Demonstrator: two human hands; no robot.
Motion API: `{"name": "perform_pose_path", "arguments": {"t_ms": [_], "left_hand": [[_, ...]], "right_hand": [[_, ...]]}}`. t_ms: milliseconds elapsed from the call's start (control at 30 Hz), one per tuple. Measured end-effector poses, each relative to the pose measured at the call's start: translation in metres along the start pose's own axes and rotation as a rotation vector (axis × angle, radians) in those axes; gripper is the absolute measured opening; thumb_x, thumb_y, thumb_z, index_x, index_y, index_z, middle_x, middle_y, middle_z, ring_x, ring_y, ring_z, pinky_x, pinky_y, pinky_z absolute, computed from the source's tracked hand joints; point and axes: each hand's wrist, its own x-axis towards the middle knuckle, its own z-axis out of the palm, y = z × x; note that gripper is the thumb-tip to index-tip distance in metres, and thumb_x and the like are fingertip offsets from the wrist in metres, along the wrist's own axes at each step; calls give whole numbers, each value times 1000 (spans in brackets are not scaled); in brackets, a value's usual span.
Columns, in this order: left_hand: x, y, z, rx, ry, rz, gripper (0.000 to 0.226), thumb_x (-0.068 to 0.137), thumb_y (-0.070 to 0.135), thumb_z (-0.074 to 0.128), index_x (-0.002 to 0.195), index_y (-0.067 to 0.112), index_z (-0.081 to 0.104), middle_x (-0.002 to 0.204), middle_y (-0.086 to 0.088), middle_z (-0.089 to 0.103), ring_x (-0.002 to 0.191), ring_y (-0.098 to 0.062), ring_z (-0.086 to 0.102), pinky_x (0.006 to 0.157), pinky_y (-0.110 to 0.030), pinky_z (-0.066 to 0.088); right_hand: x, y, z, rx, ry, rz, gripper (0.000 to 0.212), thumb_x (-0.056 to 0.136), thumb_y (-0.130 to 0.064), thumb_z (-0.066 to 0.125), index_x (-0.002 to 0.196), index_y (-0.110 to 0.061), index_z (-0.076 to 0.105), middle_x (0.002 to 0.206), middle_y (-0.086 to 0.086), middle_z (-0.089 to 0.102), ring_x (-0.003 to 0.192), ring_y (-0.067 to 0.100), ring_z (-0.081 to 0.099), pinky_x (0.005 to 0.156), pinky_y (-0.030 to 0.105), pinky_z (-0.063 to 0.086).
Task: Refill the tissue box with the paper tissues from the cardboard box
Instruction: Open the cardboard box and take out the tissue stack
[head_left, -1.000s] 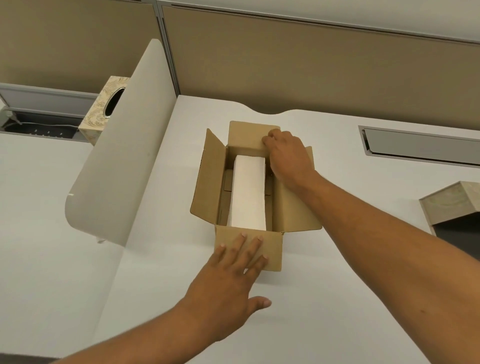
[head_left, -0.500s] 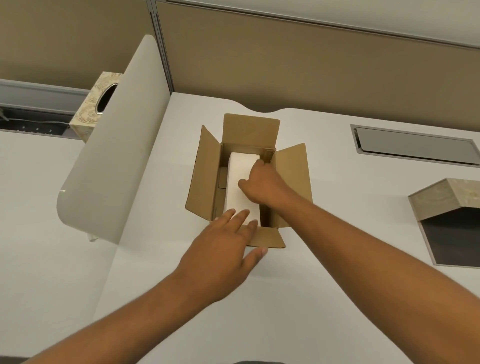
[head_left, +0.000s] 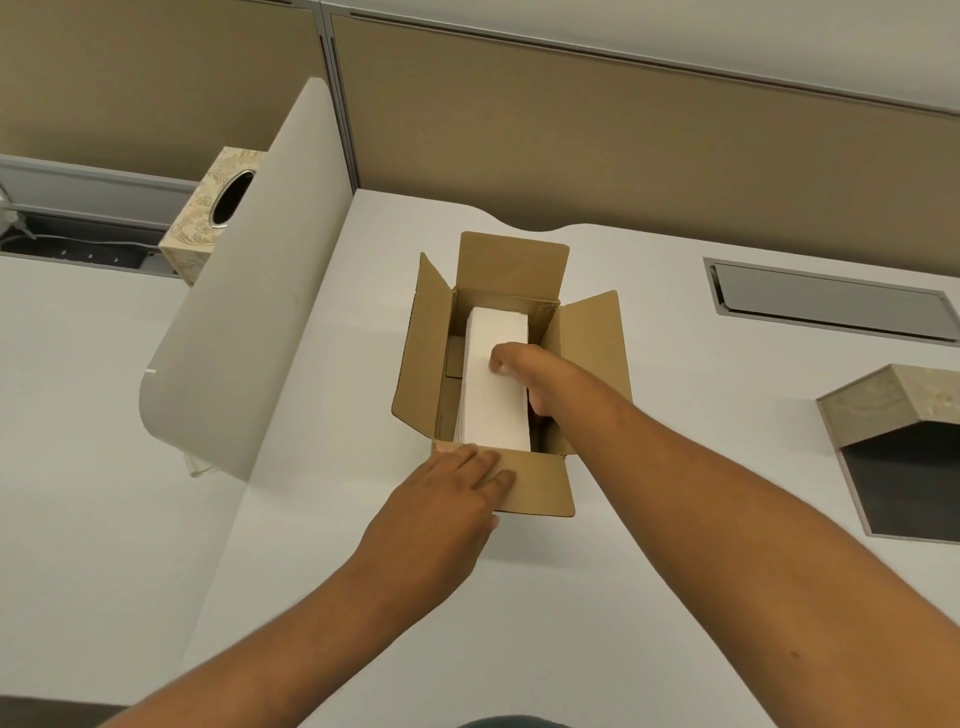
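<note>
An open brown cardboard box (head_left: 592, 364) sits mid-desk with all four flaps spread. Inside lies a white stack of paper tissues (head_left: 493, 410). My right hand (head_left: 524, 374) reaches into the box, thumb on top of the stack and fingers down along its right side, gripping it. My left hand (head_left: 452, 488) lies flat on the near flap, holding the box down. A beige tissue box cover (head_left: 893, 410) lies tipped at the right edge, its dark hollow underside facing me.
A curved white divider panel (head_left: 244, 291) stands left of the box. Behind it a patterned tissue box (head_left: 208, 218) with an oval opening sits on the neighbouring desk. A grey cable tray lid (head_left: 831, 301) is set into the desk at back right. Tan partition walls close the back.
My right hand left the far flap, dropped into the box and closed around the tissue stack. My left hand stayed on the near flap, shifting slightly.
</note>
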Motion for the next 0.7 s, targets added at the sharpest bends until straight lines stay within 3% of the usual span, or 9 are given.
{"name": "perform_pose_path", "arguments": {"t_ms": [133,233,400,567,700], "left_hand": [[1,-2,1,-1,34,5,56,109,12,51,163,21,40,172,-4,39,158,-27,35,126,-38,34],[2,-3,2,-4,53,11,60,109,8,47,165,23,34,174,-2,33,161,-24,29,128,-35,28],[0,-5,-1,-45,95,-8,62,108,5,47,165,25,36,171,0,39,158,-23,34,125,-34,34],[-1,-7,-1,-57,106,-3,64,108,4,46,166,27,32,173,1,36,159,-22,31,126,-32,30],[-2,-6,-1,-38,117,6,64,109,5,45,167,28,30,174,2,32,160,-20,28,127,-30,27]], "right_hand": [[2,-2,0,17,-13,20,46,104,-17,54,146,-4,42,148,17,44,136,35,45,112,41,40],[5,-1,1,81,-30,39,36,99,-17,58,131,-7,44,133,15,46,119,32,47,105,39,42],[8,-2,1,103,-34,26,46,98,-16,60,140,-6,45,143,15,46,133,33,46,115,41,40],[6,-1,-6,115,-81,38,36,97,-17,63,123,-12,39,123,10,38,115,29,40,105,39,34],[3,2,-6,166,-93,38,23,94,-18,65,107,-9,48,97,8,47,85,24,48,89,38,39]]}}
